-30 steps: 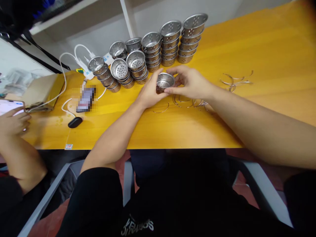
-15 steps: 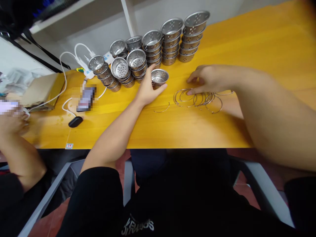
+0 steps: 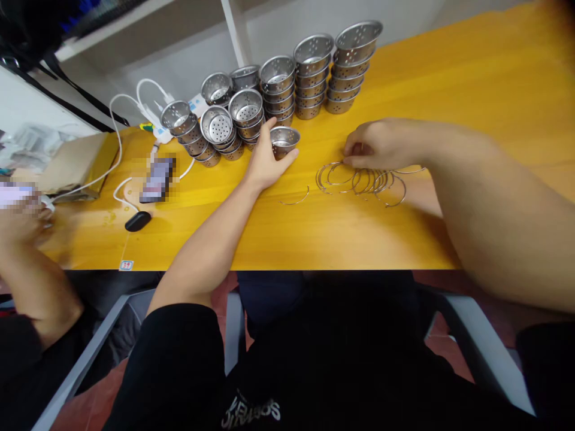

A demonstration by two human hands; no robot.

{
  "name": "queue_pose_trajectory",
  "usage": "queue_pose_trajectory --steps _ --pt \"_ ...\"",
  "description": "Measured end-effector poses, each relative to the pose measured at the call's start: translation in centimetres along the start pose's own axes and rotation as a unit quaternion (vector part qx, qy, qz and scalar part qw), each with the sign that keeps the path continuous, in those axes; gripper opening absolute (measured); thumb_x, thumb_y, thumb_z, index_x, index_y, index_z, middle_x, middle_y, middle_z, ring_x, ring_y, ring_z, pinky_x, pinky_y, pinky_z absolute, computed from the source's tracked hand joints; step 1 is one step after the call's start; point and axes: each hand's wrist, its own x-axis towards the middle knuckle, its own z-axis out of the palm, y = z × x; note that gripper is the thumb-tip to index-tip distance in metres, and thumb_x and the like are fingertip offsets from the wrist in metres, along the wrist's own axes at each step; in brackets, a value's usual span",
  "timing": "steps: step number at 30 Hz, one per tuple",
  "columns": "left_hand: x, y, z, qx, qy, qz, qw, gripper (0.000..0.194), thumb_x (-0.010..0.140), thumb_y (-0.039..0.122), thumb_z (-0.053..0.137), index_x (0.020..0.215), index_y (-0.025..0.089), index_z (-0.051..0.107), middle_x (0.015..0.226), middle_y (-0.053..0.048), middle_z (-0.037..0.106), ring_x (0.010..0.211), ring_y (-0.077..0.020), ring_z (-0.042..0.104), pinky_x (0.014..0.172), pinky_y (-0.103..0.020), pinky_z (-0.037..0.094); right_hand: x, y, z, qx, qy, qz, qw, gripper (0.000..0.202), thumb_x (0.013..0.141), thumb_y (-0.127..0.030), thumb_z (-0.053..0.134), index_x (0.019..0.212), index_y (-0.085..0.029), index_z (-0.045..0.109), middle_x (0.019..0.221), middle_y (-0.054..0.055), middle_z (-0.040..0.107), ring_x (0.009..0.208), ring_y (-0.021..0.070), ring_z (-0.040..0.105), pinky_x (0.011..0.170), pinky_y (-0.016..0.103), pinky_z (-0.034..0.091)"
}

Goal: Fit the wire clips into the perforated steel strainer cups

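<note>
My left hand [image 3: 264, 160] wraps its thumb and fingers around a small perforated metal cup [image 3: 286, 139], which sits on the table in front of the cup stacks. Its fingers partly cover the cup's left side. My right hand [image 3: 377, 145] is just above the far edge of a loose row of thin wire rings [image 3: 369, 181]. Its fingers are curled and the thumb tip meets them; whether a ring is pinched between them is hidden. A separate curved wire [image 3: 296, 201] lies on the table between my hands.
Stacks of perforated metal cups [image 3: 309, 78] line the back of the yellow table [image 3: 341, 239]. To the left are a phone [image 3: 157, 179], white cables, a black oval object [image 3: 138, 221] and a cardboard box [image 3: 74, 161]. Another person's arm [image 3: 40, 275] rests at the far left.
My left hand and the small cup have shifted slightly left. My right thumb has risen from the rings and closed toward the fingers. The rings lie almost as before.
</note>
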Motion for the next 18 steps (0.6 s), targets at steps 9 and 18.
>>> queue_pose_trajectory --steps 9,18 --pt "0.2 -1.4 0.0 0.01 0.026 -0.028 0.999 0.105 0.114 0.085 0.071 0.196 0.035 0.028 0.199 -0.022 0.055 0.19 -0.0437 0.056 0.164 -0.072 0.037 0.2 0.5 0.3 -0.002 0.019 -0.024 1.0 0.026 0.106 -0.054 0.09 0.098 -0.031 0.079 0.102 0.01 0.086 0.1 0.0403 0.082 0.098 0.064 0.069" --pt "0.0 -0.7 -0.4 0.001 0.029 -0.029 0.999 0.096 0.114 0.079 0.076 0.191 0.035 0.036 0.193 -0.021 0.062 0.189 -0.0432 0.057 0.165 -0.071 0.037 -1.2 -0.5 -0.4 0.071 0.065 -0.02 0.995 0.049 0.112 -0.079 0.085 0.127 -0.032 0.088 0.12 0.012 0.091 0.121 0.042 0.083 0.105 0.059 0.067"
